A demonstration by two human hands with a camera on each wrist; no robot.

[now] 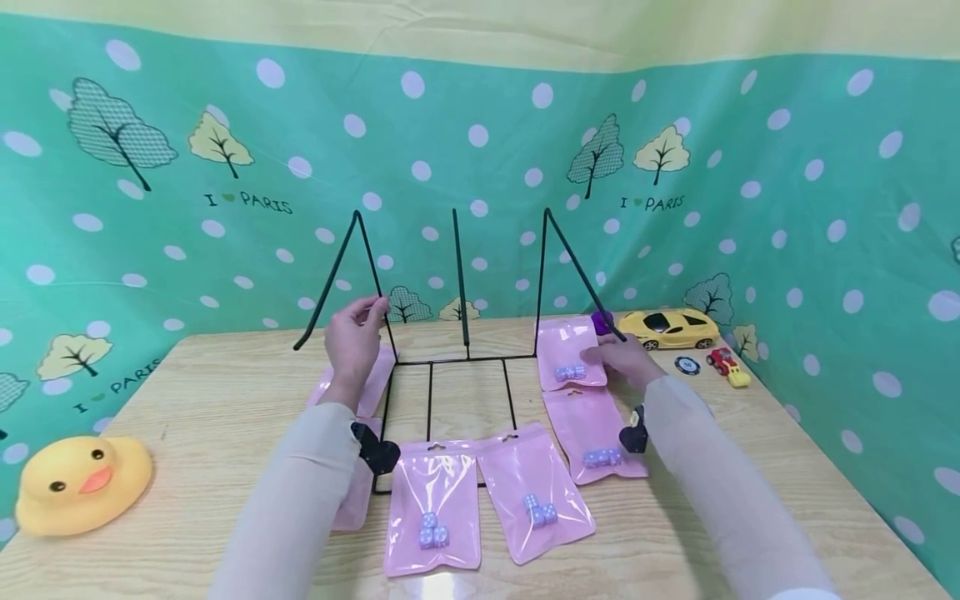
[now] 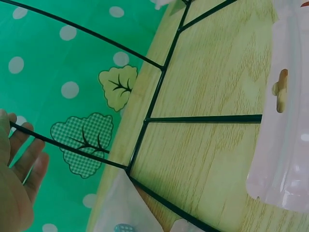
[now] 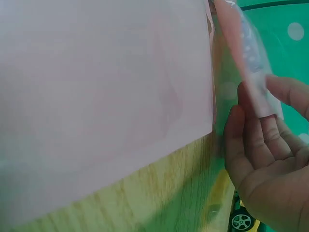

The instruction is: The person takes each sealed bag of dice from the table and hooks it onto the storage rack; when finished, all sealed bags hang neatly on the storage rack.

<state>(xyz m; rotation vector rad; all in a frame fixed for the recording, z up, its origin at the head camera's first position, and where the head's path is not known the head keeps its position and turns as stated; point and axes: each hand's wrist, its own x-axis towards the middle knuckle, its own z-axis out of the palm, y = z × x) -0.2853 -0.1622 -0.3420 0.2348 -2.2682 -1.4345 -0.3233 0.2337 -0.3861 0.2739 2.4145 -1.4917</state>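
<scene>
- A yellow rubber duck (image 1: 78, 483) sits at the table's (image 1: 187, 400) near left corner, well apart from everything else.
- The left hand (image 1: 352, 337) is raised at the left slanted rod of the black wire rack (image 1: 450, 367); its fingers curl around the rod and hold it, with pink pouches lying beneath the wrist.
- The rack stands in the middle of the table, its flat base grid on the wood and three uprights rising toward the green dotted backdrop (image 1: 480, 150).
- Two pink pouches with dice (image 1: 435, 504) (image 1: 534, 492) lie side by side at the near edge of the base.
- Another dice pouch (image 1: 596, 433) lies right of the base; just behind it is the far pouch (image 1: 570, 354).
- The right hand (image 1: 626, 360) pinches the right edge of that far pouch between thumb and fingers, lifting the edge slightly.
- Behind the hand sit a purple object (image 1: 602, 320), a yellow toy car (image 1: 671, 327), a round dark chip (image 1: 687, 365) and a small red toy (image 1: 727, 364).
</scene>
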